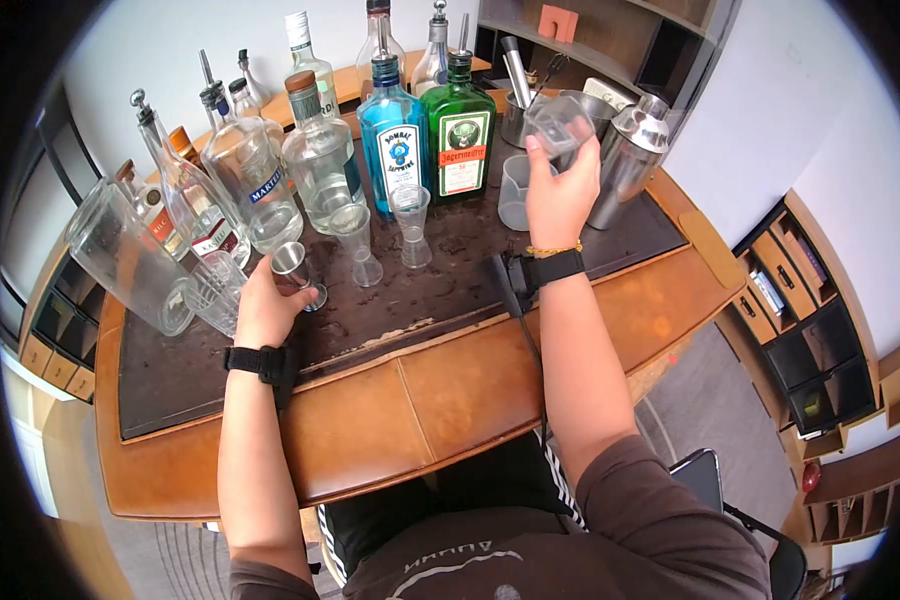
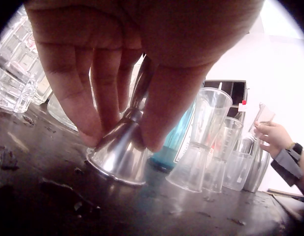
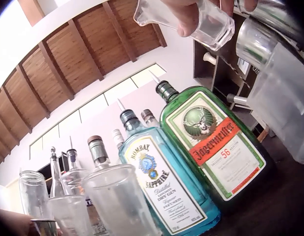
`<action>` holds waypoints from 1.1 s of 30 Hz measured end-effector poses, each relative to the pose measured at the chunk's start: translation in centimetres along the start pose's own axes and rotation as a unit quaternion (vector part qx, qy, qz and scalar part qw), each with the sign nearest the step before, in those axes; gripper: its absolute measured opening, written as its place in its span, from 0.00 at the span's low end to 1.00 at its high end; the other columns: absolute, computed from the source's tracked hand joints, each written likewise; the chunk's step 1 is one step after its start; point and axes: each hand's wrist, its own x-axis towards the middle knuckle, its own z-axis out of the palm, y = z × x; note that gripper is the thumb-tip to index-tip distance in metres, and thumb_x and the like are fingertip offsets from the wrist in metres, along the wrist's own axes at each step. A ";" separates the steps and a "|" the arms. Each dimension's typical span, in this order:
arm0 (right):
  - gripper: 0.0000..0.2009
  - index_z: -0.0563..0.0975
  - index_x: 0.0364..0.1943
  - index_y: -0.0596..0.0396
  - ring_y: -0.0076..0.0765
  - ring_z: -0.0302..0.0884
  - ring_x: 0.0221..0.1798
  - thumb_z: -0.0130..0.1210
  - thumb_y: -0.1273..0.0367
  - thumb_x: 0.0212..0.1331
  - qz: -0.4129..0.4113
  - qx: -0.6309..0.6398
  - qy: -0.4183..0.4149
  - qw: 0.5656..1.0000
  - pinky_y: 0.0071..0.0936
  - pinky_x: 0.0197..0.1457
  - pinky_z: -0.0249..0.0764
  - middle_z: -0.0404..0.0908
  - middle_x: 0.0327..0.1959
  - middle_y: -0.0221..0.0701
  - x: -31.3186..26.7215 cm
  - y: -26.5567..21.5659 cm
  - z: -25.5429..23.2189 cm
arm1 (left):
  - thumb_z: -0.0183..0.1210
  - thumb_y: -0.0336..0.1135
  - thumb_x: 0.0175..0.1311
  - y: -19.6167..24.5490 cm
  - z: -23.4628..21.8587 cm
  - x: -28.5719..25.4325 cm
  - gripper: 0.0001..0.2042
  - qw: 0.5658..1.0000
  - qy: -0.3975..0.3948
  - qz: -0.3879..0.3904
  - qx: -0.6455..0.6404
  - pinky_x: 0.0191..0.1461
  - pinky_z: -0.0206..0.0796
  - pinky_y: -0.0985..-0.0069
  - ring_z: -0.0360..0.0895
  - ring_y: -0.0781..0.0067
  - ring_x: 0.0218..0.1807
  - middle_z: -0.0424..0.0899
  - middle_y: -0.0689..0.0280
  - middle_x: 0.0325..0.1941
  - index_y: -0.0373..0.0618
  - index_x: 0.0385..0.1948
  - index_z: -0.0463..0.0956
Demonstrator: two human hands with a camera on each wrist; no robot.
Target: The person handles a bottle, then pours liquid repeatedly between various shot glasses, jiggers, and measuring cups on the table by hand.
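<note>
Bottles point(image 1: 320, 150) crowding the mat's point(image 1: 170, 370) rear

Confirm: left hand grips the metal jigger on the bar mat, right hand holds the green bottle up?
Not quite. The right hand holds up a clear glass, not the green bottle, which stands on the mat; the head view shows it. The left hand does grip the metal jigger.

This looks like a home bar or a bartending practice corner. A curved wooden counter point(image 1: 450, 400) with a dark worn mat point(image 1: 410, 300) fills the middle of the head view. Along its far edge, upper centre, stand liquor bottles, a blue gin bottle point(image 1: 393, 135) and a green Jägermeister bottle point(image 1: 460, 135) among them, plus plastic measuring cups point(image 1: 410, 225) and a steel shaker point(image 1: 630, 160). Shelving point(image 1: 800, 330) at right holds what may be books.
</note>
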 end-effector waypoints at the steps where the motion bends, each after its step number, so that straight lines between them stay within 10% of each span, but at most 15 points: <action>1: 0.32 0.66 0.63 0.59 0.55 0.72 0.56 0.65 0.67 0.54 -0.016 -0.037 0.013 0.999 0.42 0.61 0.67 0.74 0.54 0.47 0.1 0.3 -0.2 | 0.72 0.25 0.46 0.0 0.0 0.0 0.23 1.000 0.000 0.000 -0.001 0.43 0.74 0.70 0.83 0.68 0.36 0.85 0.63 0.32 0.39 0.46 0.75; 33: 0.29 0.81 0.48 0.28 0.39 0.63 0.64 0.58 0.82 0.43 -0.033 -0.292 0.040 0.955 0.53 0.68 0.47 0.72 0.54 0.23 0.1 2.7 -1.0 | 0.72 0.26 0.47 0.4 -0.2 -0.2 0.22 1.000 -0.001 0.008 0.005 0.43 0.74 0.70 0.82 0.68 0.35 0.85 0.64 0.32 0.40 0.46 0.75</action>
